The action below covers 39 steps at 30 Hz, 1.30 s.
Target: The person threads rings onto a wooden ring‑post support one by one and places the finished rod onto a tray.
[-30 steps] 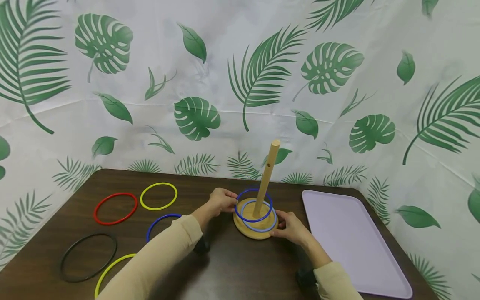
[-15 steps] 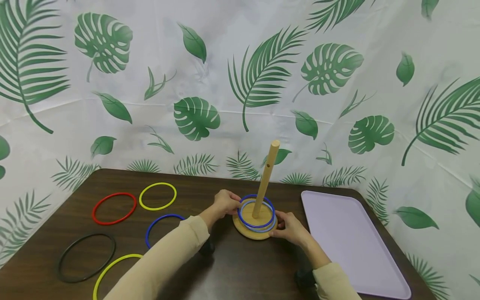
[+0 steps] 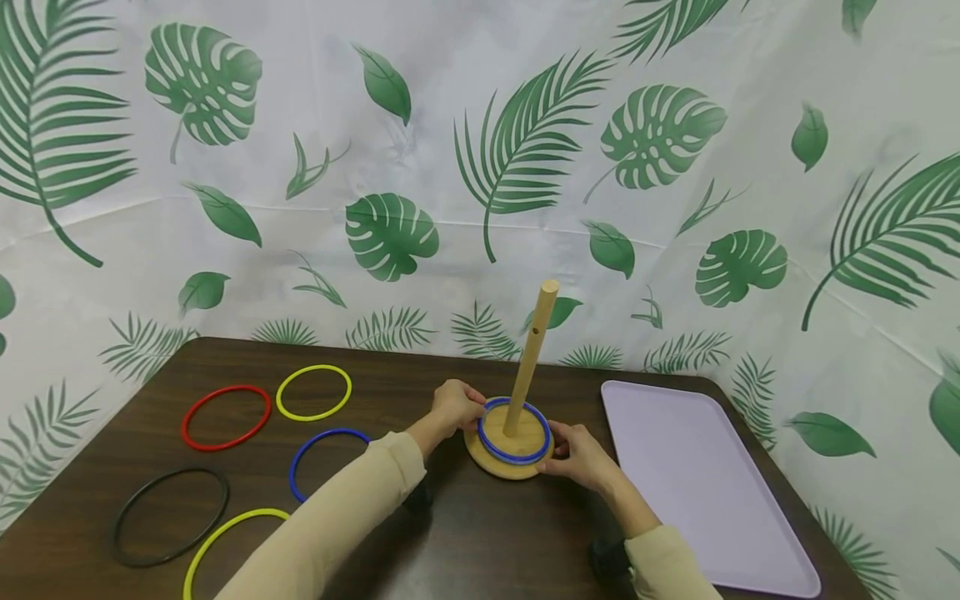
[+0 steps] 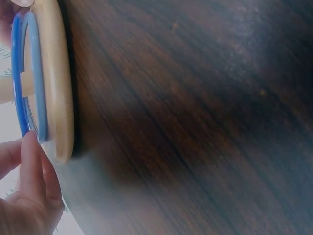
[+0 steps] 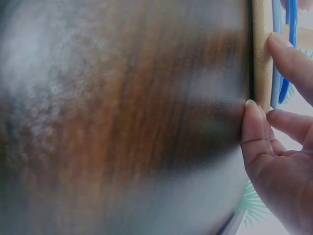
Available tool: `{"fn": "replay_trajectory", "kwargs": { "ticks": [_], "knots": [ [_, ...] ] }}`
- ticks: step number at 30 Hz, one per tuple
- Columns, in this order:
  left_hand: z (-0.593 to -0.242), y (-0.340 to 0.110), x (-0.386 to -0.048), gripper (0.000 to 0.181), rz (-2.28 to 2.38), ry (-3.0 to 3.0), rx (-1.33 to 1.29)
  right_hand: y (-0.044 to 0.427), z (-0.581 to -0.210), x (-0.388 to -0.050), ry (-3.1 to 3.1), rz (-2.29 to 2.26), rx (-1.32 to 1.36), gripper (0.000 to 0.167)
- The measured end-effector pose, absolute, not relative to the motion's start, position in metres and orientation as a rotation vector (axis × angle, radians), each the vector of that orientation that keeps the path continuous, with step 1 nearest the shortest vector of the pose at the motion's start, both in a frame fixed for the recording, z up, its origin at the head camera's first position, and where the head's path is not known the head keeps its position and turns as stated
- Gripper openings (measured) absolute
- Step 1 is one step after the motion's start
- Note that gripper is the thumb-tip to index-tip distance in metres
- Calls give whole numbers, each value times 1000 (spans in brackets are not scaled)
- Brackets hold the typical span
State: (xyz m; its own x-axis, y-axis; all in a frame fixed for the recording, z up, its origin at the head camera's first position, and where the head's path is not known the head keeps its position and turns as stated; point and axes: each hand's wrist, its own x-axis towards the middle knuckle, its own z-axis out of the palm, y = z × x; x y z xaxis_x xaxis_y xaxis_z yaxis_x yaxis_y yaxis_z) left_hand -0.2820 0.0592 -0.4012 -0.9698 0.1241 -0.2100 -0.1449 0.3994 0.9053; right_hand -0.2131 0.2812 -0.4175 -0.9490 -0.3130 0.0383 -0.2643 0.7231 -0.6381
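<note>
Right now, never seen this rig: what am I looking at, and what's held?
No machine: a person works bare-handed. One camera on the head looks forward and down; one on each wrist sees that hand's work. The left hand pinches a dark blue ring around a wooden peg, above a light blue ring; the right hand grips the peg's base. On the dark table, a red ring, a black ring, another blue ring and two yellow rings lie left, a lilac tray right.
</note>
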Motion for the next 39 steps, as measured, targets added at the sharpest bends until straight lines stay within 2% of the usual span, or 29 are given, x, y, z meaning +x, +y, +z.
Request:
{"fn": "replay_trajectory", "kwargs": {
  "ticks": [17,39],
  "knots": [
    [-407,63,-281,12,1601,2541,105,283,-420,-217,2816,-1083,-588,64],
    [-405,60,-278,10,1434,2784,189,281,-418,-215,2831,-1062,-543,67]
  ]
}}
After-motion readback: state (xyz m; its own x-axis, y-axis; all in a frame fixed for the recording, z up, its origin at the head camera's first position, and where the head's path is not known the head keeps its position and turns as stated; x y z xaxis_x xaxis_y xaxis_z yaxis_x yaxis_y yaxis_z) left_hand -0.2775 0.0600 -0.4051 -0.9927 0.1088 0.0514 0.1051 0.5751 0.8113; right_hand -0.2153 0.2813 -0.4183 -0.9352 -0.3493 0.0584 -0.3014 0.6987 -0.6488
